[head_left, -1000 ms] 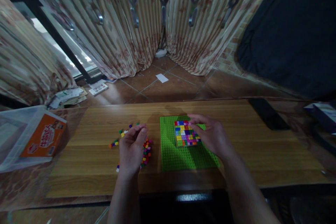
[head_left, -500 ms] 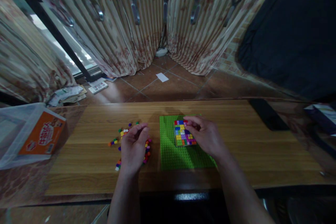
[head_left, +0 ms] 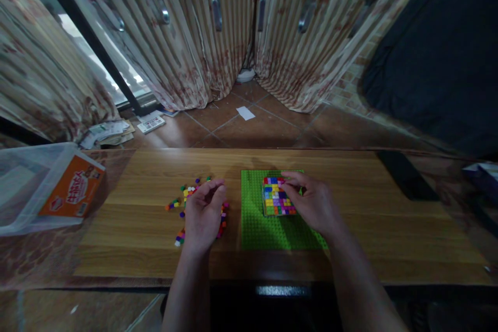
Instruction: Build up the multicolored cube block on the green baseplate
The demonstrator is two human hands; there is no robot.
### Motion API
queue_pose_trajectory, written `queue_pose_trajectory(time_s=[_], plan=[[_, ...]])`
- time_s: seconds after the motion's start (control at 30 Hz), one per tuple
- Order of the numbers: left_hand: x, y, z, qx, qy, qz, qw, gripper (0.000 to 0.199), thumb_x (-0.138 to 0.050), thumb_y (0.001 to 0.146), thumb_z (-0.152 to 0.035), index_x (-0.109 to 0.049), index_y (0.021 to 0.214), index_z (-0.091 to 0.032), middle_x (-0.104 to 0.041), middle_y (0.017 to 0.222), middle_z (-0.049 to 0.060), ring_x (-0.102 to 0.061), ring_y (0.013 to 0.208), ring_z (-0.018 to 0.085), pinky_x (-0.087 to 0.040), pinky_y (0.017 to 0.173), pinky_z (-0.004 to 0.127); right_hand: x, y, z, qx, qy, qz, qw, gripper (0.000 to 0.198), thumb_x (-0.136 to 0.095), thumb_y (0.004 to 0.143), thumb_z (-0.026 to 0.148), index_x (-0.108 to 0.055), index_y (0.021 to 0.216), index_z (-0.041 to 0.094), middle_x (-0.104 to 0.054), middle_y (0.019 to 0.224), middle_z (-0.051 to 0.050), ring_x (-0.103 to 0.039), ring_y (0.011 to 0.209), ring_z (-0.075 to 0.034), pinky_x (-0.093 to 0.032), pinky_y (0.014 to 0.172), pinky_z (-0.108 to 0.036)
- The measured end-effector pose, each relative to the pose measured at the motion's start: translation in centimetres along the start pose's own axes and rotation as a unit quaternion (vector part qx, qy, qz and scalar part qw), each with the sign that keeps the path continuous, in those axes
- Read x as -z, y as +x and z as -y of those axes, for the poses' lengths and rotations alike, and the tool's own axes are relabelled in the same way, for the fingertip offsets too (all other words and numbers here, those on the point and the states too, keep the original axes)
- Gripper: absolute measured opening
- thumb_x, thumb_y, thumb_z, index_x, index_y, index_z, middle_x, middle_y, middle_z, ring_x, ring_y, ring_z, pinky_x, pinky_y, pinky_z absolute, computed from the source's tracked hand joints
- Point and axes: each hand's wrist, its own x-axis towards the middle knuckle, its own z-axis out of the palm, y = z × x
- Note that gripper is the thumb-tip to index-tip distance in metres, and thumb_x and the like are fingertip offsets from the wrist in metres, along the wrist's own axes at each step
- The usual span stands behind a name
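My right hand (head_left: 313, 202) reaches over a block of many-coloured small bricks (head_left: 274, 202), thumb and forefinger pinched at its upper right corner. A small reddish-pink brick (head_left: 284, 185) shows at those fingertips; whether it is joined to the block I cannot tell. The block stands on a green studded baseplate (head_left: 259, 233). To the left, my left hand (head_left: 204, 212) hovers above a scatter of loose coloured bricks (head_left: 174, 204), its fingers curled toward the thumb. Anything held in that pinch is too small or hidden to make out. The left hand covers part of the scatter.
Everything rests on a low wooden table (head_left: 128, 249). A clear plastic bin (head_left: 23, 218) with an orange label stands at the left end. A dark phone-like slab (head_left: 406, 175) lies at the right. Striped curtains (head_left: 210, 57) hang beyond, with papers (head_left: 107, 134) on the floor.
The view has shifted slightly, so everything sits a little farther right. Both hands keep nearly the same pose, the right one still at the block's upper right corner.
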Motion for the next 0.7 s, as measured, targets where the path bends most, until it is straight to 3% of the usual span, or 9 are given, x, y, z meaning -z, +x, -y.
queue_pose_trajectory(time_s=[0.27, 0.47, 0.7], plan=[[-0.1, -0.3, -0.3, 0.027, 0.018, -0.001, 0.999, 0.029, -0.071, 0.074, -0.038, -0.073, 0.093, -0.016, -0.069, 0.077, 0.001, -0.059, 0.066, 0.013, -0.047, 0.061, 0.024, 0.0, 0.5, -1.2, -0.008, -0.021, -0.088, 0.996, 0.035, -0.059, 0.085, 0.046, -0.072, 0.104, 0.019, -0.073, 0.087, -0.007, -0.066, 0.077, -0.022, -0.051, 0.076, -0.037], [-0.1, -0.2, -0.2, -0.006, 0.02, 0.005, 1.0, 0.026, -0.07, 0.074, -0.036, -0.073, 0.09, -0.016, -0.069, 0.076, 0.002, -0.06, 0.067, 0.013, -0.047, 0.061, 0.023, -1.2, 0.6, -1.4, 0.001, -0.063, -0.059, 0.996, 0.042, -0.056, 0.085, 0.051, -0.071, 0.107, 0.018, -0.07, 0.11, -0.013, -0.062, 0.105, -0.028, -0.045, 0.093, -0.046], [-0.1, -0.3, 0.0, 0.008, 0.008, 0.009, 1.0, 0.026, -0.068, 0.076, -0.034, -0.073, 0.093, -0.016, -0.066, 0.069, 0.001, -0.057, 0.058, 0.012, -0.045, 0.052, 0.022, -1.7, 0.8, -1.6, -0.063, 0.028, -0.022, 0.997, 0.041, -0.059, 0.08, 0.051, -0.074, 0.101, 0.019, -0.073, 0.103, -0.01, -0.065, 0.094, -0.025, -0.048, 0.084, -0.04]])
